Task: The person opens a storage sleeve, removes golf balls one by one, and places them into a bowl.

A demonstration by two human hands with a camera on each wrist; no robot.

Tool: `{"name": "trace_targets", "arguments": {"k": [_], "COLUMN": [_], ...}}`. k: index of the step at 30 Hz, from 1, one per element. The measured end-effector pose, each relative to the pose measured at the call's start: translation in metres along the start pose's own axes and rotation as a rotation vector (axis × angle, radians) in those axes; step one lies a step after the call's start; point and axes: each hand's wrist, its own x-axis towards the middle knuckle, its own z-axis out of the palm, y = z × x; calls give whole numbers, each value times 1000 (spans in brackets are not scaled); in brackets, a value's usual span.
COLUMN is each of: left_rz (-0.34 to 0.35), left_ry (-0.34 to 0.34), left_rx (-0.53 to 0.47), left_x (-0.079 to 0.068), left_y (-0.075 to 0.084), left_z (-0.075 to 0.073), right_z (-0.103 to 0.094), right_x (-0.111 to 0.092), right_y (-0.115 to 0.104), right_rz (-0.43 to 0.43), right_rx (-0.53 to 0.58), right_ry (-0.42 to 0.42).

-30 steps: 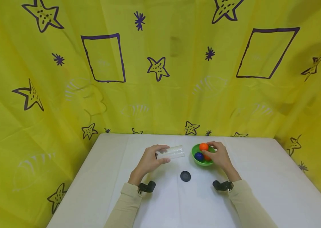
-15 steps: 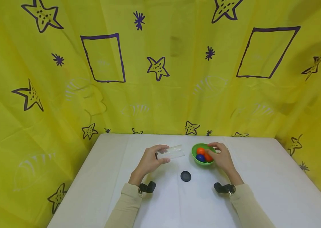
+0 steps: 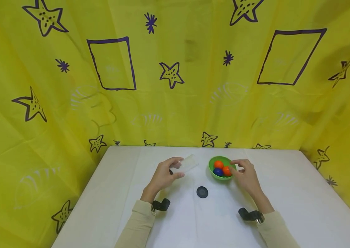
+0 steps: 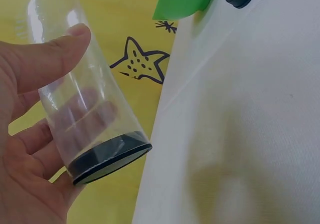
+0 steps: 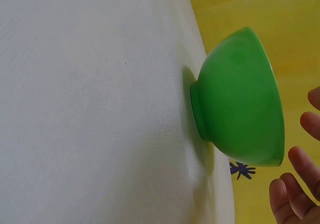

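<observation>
My left hand (image 3: 163, 175) grips a clear plastic tube (image 4: 82, 89), thumb on one side and fingers behind. A black cap (image 4: 112, 156) closes the tube's near end; no balls show inside it. To the right, a green bowl (image 3: 214, 160) holds two orange balls (image 3: 218, 165) and a dark blue ball (image 3: 218, 172). My right hand (image 3: 246, 174) hovers at the bowl's right rim, fingers loosely bent and holding nothing. In the right wrist view its fingertips (image 5: 295, 156) are just beyond the rim of the bowl (image 5: 237, 99).
A loose black cap (image 3: 202, 192) lies on the white table (image 3: 181, 220) in front of the bowl, between the two forearms. Behind the table hangs a yellow curtain (image 3: 193, 103) with purple stars. Each wrist wears a black camera (image 3: 161, 205).
The upper orange ball has settled lower in the bowl. My right hand has let go and drawn back to the right. The left hand has tilted the tube's far end upward slightly.
</observation>
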Motion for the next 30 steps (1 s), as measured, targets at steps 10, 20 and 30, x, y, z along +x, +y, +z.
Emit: {"name": "trace_targets", "arguments": {"k": [10, 20, 30], "left_rz": [-24, -50, -167], "left_ry": [18, 91, 92], "left_rx": [-22, -52, -100], "left_x": [1, 3, 3], "left_y": [-4, -14, -22], "left_z": [5, 6, 5], "right_z": [-2, -6, -14], "right_x": [-17, -23, -25], "right_y": [-1, -1, 0], "right_rz": [-64, -107, -86], "right_rx": [-39, -74, -87], "right_ry": [-1, 6, -1]}}
